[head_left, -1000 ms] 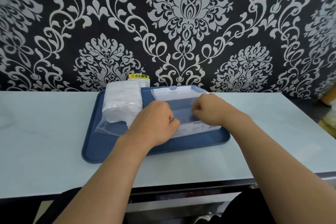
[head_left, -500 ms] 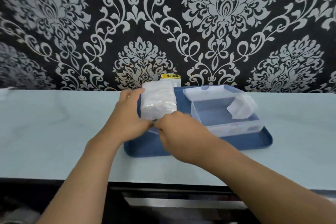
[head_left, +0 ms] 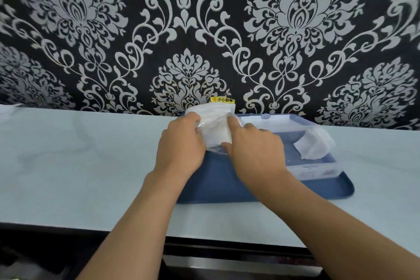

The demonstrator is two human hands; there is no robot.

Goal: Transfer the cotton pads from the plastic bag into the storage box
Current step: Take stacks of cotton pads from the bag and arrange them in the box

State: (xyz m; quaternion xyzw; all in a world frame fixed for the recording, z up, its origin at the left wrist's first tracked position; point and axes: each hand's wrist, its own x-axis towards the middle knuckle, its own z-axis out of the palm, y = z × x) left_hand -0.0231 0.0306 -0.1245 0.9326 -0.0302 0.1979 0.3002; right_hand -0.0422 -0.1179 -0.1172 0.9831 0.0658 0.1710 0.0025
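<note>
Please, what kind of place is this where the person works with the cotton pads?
Probably a room in a home or a small shop, not a factory. A black wall with a silver damask pattern stands behind a pale blue counter, and a yellow warning sticker sits low on the wall, behind the plastic bag.

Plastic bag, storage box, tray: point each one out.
plastic bag (head_left: 216, 130), head view, white middle between the hands
storage box (head_left: 316, 169), head view, clear front wall
tray (head_left: 227, 186), head view, bare blue floor near front
</note>
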